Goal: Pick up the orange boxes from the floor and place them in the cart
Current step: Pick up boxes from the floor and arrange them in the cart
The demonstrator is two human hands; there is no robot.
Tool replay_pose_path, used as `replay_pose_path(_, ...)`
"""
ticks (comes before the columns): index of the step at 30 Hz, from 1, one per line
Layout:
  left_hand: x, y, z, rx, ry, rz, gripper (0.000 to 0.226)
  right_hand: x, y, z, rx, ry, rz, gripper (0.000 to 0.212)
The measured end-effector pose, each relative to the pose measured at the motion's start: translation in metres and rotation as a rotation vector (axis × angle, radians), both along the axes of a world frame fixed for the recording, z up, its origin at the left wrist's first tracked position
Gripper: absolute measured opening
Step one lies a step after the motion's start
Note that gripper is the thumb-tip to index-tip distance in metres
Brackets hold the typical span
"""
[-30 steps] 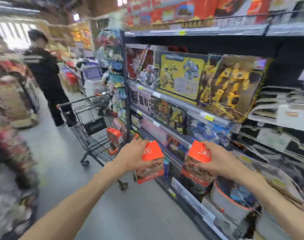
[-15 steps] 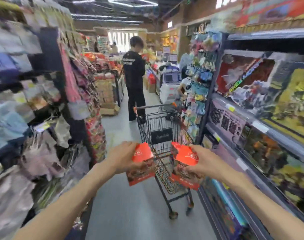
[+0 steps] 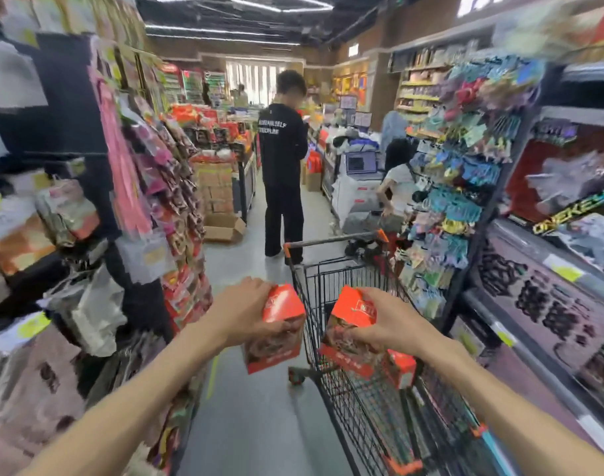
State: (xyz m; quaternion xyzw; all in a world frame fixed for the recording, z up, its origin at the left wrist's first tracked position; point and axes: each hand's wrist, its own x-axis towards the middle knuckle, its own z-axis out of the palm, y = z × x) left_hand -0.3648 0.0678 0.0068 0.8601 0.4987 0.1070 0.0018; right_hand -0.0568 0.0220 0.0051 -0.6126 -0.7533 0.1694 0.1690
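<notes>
My left hand (image 3: 243, 309) grips an orange box (image 3: 276, 333) by its top, held over the floor just left of the cart's rim. My right hand (image 3: 384, 321) grips a second orange box (image 3: 345, 341) above the inside of the black wire cart (image 3: 331, 269). Another orange box (image 3: 401, 367) lies inside the cart basket, just below my right hand. The cart stands in the aisle with its orange-capped handle at the far end.
A person in black (image 3: 283, 166) stands in the aisle beyond the cart. A second person (image 3: 398, 180) crouches by the right racks. Shelves of toys (image 3: 547, 269) line the right side, hanging goods (image 3: 139, 187) the left. An open carton (image 3: 223, 226) lies on the floor.
The view has swung left from the toy shelf to face down the aisle. Both hands have carried their boxes up to the cart, which is now much closer.
</notes>
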Motion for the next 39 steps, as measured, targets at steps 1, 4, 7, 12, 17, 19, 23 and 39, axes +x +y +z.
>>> replay_pose_path(1,0.004,0.027,0.001,-0.007,0.004,-0.034,0.107,0.000,0.018,0.001,0.007,-0.003,-0.015,0.069)
replay_pose_path(4,0.024,0.108,0.005,0.004,0.037,-0.146,0.088,0.009,0.069,0.010,0.012,0.016,-0.092,0.071)
replay_pose_path(7,0.057,0.175,0.008,0.000,0.052,-0.265,0.086,0.032,0.107,0.016,-0.003,0.045,-0.179,0.066)
replay_pose_path(12,0.141,0.270,0.001,0.002,0.068,-0.431,0.094,0.091,0.156,0.006,-0.005,0.006,-0.367,0.063)
replay_pose_path(17,0.239,0.333,-0.023,-0.005,0.103,-0.621,0.099,0.163,0.186,-0.019,0.004,-0.075,-0.563,0.084)
replay_pose_path(19,0.279,0.351,-0.033,-0.045,0.115,-0.714,0.104,0.192,0.194,-0.035,-0.018,-0.095,-0.654,0.094)
replay_pose_path(23,0.360,0.380,-0.059,-0.127,0.149,-0.887,0.116,0.239,0.199,-0.070,-0.048,-0.046,-0.827,0.093)
replay_pose_path(39,0.549,0.357,-0.311,-0.383,0.356,-1.478,0.106,0.264,0.132,-0.244,-0.372,0.058,-1.404,0.101)
